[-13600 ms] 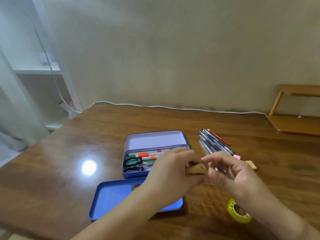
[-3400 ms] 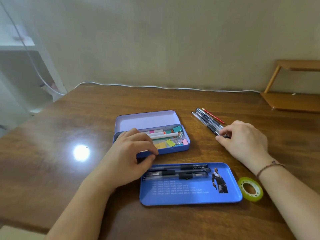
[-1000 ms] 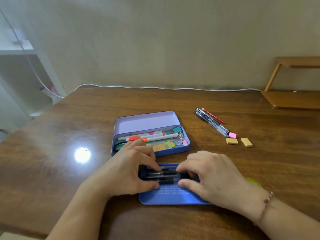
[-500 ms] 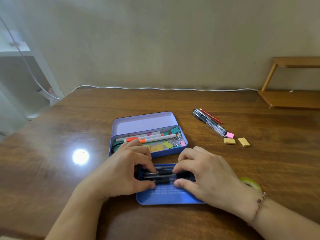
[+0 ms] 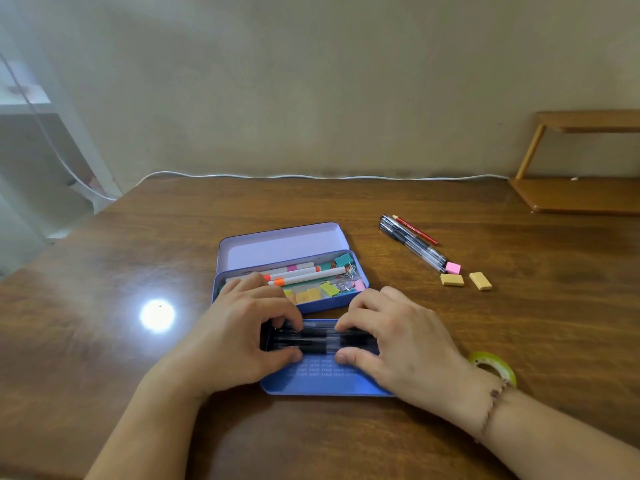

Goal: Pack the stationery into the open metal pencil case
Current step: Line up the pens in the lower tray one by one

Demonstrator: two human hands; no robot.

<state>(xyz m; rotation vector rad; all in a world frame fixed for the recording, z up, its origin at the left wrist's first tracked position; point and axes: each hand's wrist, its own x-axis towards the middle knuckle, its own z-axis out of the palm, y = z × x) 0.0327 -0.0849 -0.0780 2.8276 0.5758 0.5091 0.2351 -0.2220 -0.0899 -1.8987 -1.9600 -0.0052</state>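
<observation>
Both hands are pinched on the same small bundle of pens (image 5: 320,337): the left hand (image 5: 239,337) holds one end between thumb and fingers, the right hand (image 5: 398,341) holds the other end the same way, and the pens lie side by side along the far edge of the blue tray (image 5: 322,379). That tray sits on the wooden table (image 5: 519,323) just in front of the open pencil case (image 5: 287,271), whose lower part already holds markers, binder clips and small sticky notes, with its lid tipped back behind. Still out on the table, well to the right, are more pens (image 5: 412,242) with a red pencil (image 5: 415,230) beside them, a pink eraser (image 5: 452,268), two tan erasers (image 5: 465,280), and a roll of tape (image 5: 493,365) near the right wrist. The pens look light and stiff, with smooth clear barrels that will likely roll or slide against one another, so gripping the bundle at both ends and keeping it level seems the sound way to handle it. The tray is probably thin metal, light and rigid, best taken by its long edges if it is to be lifted onto the case, since tilting it would send the pens rolling.
</observation>
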